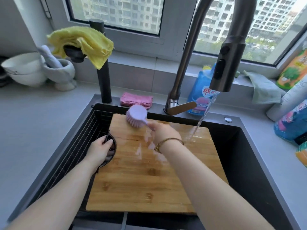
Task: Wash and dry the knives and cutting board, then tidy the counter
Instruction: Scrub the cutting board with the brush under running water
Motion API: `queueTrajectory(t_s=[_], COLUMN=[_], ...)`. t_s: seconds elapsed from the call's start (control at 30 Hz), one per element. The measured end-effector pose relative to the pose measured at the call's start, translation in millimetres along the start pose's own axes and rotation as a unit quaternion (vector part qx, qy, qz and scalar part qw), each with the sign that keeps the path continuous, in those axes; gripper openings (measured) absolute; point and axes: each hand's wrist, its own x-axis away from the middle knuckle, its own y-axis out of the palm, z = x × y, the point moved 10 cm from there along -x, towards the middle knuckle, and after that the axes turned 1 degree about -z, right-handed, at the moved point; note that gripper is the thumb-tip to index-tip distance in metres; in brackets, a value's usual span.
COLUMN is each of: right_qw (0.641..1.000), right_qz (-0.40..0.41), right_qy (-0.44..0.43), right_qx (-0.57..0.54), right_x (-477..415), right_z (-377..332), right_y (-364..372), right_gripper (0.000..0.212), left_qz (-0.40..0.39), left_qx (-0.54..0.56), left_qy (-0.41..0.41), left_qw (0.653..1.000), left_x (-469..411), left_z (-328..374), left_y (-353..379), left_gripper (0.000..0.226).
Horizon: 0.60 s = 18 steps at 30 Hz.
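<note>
Lilac brush (136, 116) in right hand (164, 132) touches cutting board (149, 180).

- Grey counter (41, 117), set round a black sink (240, 155).
- Left rear: stacked white bowls (23, 70), with a stone mortar (61, 75) just beside them.
- Behind the sink: folded pink cloth (136, 99) and a blue pouch (199, 97).
- Across the sink: wet wooden cutting board (141, 180).

grey counter (41, 117), daylit window (116, 12), tower blocks outside

At the sink (244, 146) we count one cutting board (149, 176), one brush (136, 117), two hands (99, 151) (163, 132), three cloths (89, 42) (136, 99) (264, 88) and two taps (103, 72) (187, 47).
</note>
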Motion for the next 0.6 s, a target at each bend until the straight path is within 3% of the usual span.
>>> queueTrajectory(t_s=[0.07,0.17,0.33,0.47,0.6], right_qw=[1.000,0.998,0.998,0.999,0.986], right_qz=[0.008,-0.024,0.029,-0.006,0.082], right_qy=[0.001,-0.063,0.041,-0.043,0.076], right_qx=[0.002,0.010,-0.040,-0.034,-0.121], right_x=[-5,15,-3,36,41], right_z=[-5,-26,23,0,63], right_y=[-3,21,-12,25,-2], right_gripper=[0.067,0.063,0.060,0.055,0.037], left_qz=[-0.001,-0.007,-0.021,-0.030,-0.028], left_qx=[-0.008,0.014,0.037,0.048,0.020], left_qy=[-0.001,-0.007,-0.004,-0.009,-0.006], left_qw=[1.000,1.000,0.999,0.998,0.999], left_x=[0,-2,-2,-2,1], left_z=[-2,-3,0,1,-2], left_y=[0,1,3,4,0], left_gripper=[0.034,0.034,0.023,0.027,0.034])
